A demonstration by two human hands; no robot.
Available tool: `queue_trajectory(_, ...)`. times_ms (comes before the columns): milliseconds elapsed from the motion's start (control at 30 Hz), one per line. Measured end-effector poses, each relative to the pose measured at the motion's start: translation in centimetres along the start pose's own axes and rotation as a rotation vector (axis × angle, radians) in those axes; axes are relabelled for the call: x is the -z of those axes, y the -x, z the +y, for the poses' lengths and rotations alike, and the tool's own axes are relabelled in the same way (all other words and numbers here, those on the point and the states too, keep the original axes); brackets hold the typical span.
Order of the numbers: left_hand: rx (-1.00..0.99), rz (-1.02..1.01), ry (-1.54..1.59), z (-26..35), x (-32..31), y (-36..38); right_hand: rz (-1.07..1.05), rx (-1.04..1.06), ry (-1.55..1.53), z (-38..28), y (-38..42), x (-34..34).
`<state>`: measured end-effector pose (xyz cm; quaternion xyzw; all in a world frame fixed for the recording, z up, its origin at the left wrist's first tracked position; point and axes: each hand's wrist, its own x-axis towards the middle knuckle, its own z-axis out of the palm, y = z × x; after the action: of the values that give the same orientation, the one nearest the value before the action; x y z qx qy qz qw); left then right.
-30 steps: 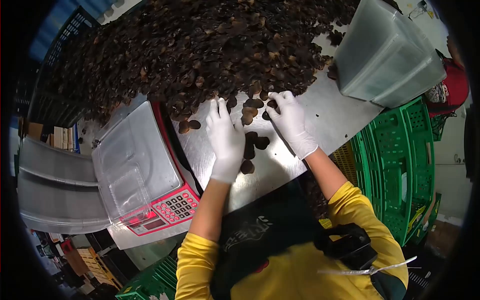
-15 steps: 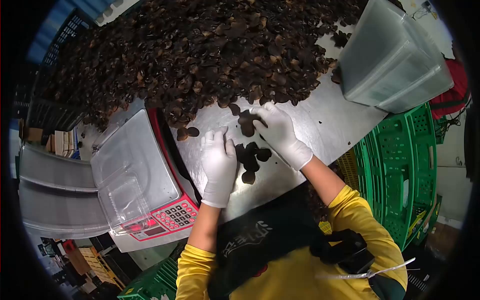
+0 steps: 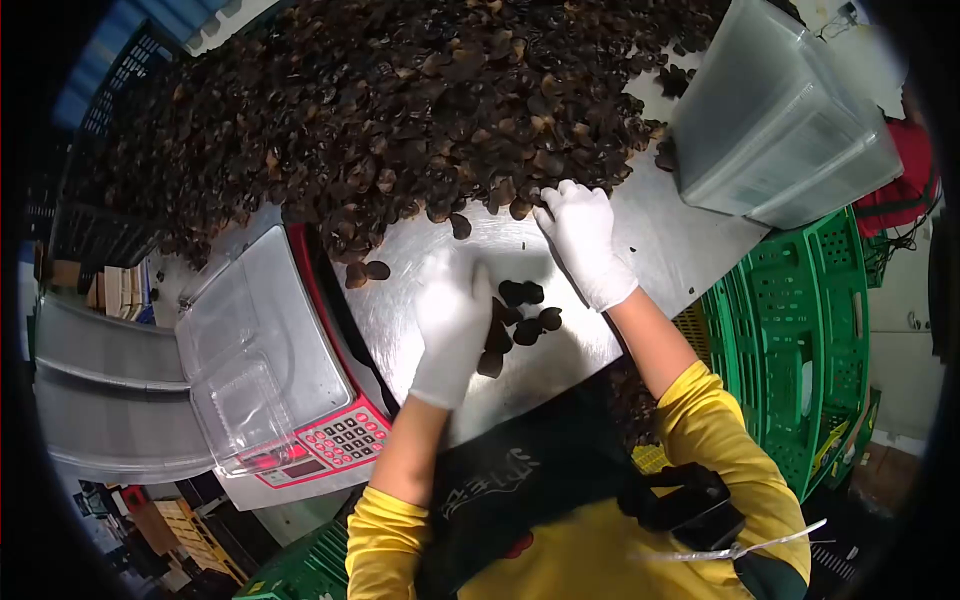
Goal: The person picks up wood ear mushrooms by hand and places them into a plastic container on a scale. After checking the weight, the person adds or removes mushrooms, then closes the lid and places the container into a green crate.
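Observation:
A large heap of dark brown, roundish, flat pieces (image 3: 420, 110) covers the back of the metal table (image 3: 400, 250). My right hand (image 3: 588, 240), in a white glove, is at the heap's front edge with its fingers curled down among the pieces. What those fingers hold, if anything, is hidden. My left hand (image 3: 450, 320), also gloved in white, is smeared by motion over the metal top. Right beside it lies a small group of loose dark pieces (image 3: 527, 332). A single piece (image 3: 460, 226) sits just in front of the heap.
Left stands a red-framed scale (image 3: 345, 435) with a clear plastic tray (image 3: 240, 410) on it. Stacked clear containers (image 3: 120, 420) are at far left, and another tall stack (image 3: 780, 130) stands at back right. Green crates (image 3: 800, 340) line the right side.
My right hand has moved from the loose pieces up and right to the heap's edge. My left hand has shifted slightly right, and the loose pieces beside it are rearranged.

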<state>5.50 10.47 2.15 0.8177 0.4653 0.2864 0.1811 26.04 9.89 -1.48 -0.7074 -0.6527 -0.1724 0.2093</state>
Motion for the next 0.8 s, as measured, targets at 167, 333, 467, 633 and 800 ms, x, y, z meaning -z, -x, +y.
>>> queue_trajectory(167, 0.158, -0.01, -0.457, -2.4, -2.6, -4.6, -0.051, 0.043, 0.03, 0.3, -0.4, 1.3)
queue_trajectory(333, 0.058, 0.013, -0.588, -3.4, -3.2, -5.2, -0.113, -0.141, -0.426, 1.4, 2.2, 6.5)
queue_trajectory(467, 0.124, -0.028, -0.503, -1.8, -1.6, -3.8, -0.287, -0.535, -0.826, 3.0, 5.7, 7.5)
queue_trajectory(633, 0.032, -0.388, -0.262, 0.2, 1.8, -2.1, -0.431, -0.837, -1.18, 3.8, 6.9, 7.6)
queue_trajectory(800, -0.139, -0.181, -0.044, 1.0, -0.9, -4.5, -0.39, -0.938, -1.31, 4.1, 7.3, 7.5)
